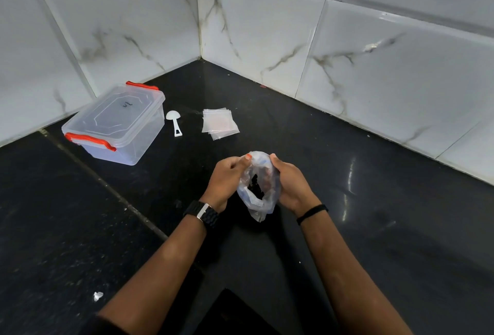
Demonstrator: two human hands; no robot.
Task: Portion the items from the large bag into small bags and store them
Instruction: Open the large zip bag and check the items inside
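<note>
Large bag [258,187] is being held open by both hands [224,182]; small bags [219,123] and lidded container [117,126] are sitting unused.

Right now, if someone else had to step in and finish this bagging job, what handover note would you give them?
Left hand: grips one side of the large bag's mouth.
Right hand: grips the other side, so the mouth is held open.
Large bag: between the hands, above the black counter, dark items inside.
Small bags: flat stack on the counter beyond the hands, apparently unfilled.
White scoop: lying left of the stack, untouched.
Clear storage box: far left, lid on, orange latches.
Done: large bag opened.
Left: scoop portions into the small bags, close them, store them in the box.
</note>
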